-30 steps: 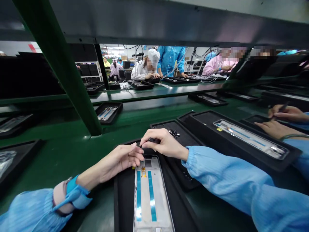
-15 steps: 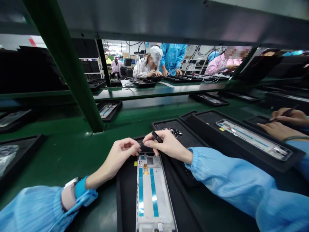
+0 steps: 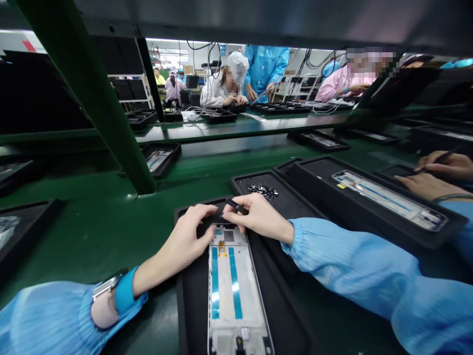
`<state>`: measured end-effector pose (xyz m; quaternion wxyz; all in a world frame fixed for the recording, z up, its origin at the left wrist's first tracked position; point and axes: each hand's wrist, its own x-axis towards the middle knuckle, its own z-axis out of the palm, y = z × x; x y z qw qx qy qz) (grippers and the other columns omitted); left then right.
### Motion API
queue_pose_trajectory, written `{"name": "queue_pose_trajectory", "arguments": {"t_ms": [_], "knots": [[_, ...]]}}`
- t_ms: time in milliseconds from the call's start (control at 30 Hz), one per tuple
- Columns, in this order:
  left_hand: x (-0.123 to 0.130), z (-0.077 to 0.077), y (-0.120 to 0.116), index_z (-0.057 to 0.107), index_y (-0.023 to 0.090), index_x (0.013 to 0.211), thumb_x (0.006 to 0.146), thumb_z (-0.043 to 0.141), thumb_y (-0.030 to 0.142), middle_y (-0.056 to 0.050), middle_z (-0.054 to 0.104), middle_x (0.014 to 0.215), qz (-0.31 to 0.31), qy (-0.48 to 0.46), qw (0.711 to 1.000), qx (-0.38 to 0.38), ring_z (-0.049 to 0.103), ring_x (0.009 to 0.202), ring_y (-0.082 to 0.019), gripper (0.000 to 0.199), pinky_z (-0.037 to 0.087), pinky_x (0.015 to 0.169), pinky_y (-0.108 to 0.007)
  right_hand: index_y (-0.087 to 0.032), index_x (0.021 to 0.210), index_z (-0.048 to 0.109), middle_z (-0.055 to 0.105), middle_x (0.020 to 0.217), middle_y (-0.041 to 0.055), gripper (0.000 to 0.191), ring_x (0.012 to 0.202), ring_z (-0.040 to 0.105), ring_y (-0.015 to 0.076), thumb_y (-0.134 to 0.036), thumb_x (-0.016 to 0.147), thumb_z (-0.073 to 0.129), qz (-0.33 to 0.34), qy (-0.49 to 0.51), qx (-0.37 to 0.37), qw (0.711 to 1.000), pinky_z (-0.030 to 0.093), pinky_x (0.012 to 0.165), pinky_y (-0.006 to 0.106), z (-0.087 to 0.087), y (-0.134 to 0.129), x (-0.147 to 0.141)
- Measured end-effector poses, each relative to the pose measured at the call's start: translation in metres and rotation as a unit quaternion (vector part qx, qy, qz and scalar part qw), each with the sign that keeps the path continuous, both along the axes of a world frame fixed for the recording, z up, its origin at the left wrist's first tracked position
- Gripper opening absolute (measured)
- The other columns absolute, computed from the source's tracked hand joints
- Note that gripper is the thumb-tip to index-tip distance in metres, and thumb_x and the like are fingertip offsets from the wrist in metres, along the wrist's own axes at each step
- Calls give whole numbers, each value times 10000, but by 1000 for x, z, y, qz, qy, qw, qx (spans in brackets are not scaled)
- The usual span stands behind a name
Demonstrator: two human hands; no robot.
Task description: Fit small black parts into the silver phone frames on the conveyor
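A silver phone frame with two blue strips and an orange flex piece lies lengthwise in a black foam tray. At its far left corner is my left hand, thumb at the frame's edge and fingers apart, with nothing visible in them. My right hand is closed around a slim black pen-like tool, just above the far end of the frame. The tool's tip is too small to make out. Behind my right hand, a second black tray holds a pile of small dark parts.
To the right, another phone frame lies in a raised black tray; a co-worker's hands are beyond it. A slanted green post stands at left. Black trays line the green bench. Other people work across it.
My left thumb and fingers have spread from a pinch, and the thumb now rests by the frame's corner. My right hand still holds the black tool. The whole view has shifted slightly.
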<state>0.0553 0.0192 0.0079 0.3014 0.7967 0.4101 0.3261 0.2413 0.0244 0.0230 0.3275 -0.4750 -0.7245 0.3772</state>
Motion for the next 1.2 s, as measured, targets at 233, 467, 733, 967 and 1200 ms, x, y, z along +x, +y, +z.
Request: {"name": "queue_pose_trajectory", "arguments": {"t_ms": [233, 467, 733, 967, 1200], "knots": [[-11, -16, -2, 507, 189, 1145, 787, 479, 170, -64, 635, 992, -34, 118, 989, 82, 577, 941, -205, 359, 439, 843, -373, -156, 746, 648, 566, 430, -49, 178, 452, 582, 106, -286, 802, 539, -3, -103, 15, 995, 455, 657, 226, -14, 2, 11], [-22, -6, -18, 553, 182, 960, 773, 481, 204, -44, 650, 872, 29, 125, 987, 95, 599, 836, -202, 202, 437, 742, -342, -133, 726, 617, 590, 554, -21, 117, 448, 599, 104, -211, 785, 551, 106, -53, 12, 993, 428, 467, 176, -8, -1, -11], [-20, -7, -13, 551, 167, 910, 769, 477, 172, -13, 633, 761, 34, 93, 992, 83, 598, 728, -160, 160, 449, 680, -277, -120, 796, 647, 638, 707, 15, 113, 498, 594, 89, -183, 789, 554, 150, -74, 89, 982, 424, 478, 176, -11, 5, -15], [-19, -8, -8, 572, 172, 860, 783, 489, 177, -18, 643, 785, 39, 77, 995, 58, 603, 739, -159, 114, 443, 676, -273, -121, 775, 667, 646, 700, 9, 103, 624, 557, 104, -83, 696, 613, 141, -96, 162, 972, 398, 583, 191, -11, 7, -16], [-19, -12, -5, 563, 170, 827, 780, 498, 162, -16, 631, 787, 34, 61, 996, 49, 591, 748, -157, 80, 442, 690, -288, -116, 739, 647, 617, 683, 1, 122, 603, 520, 95, -47, 644, 614, 117, -108, 141, 977, 376, 573, 192, -10, 2, -17]]}}
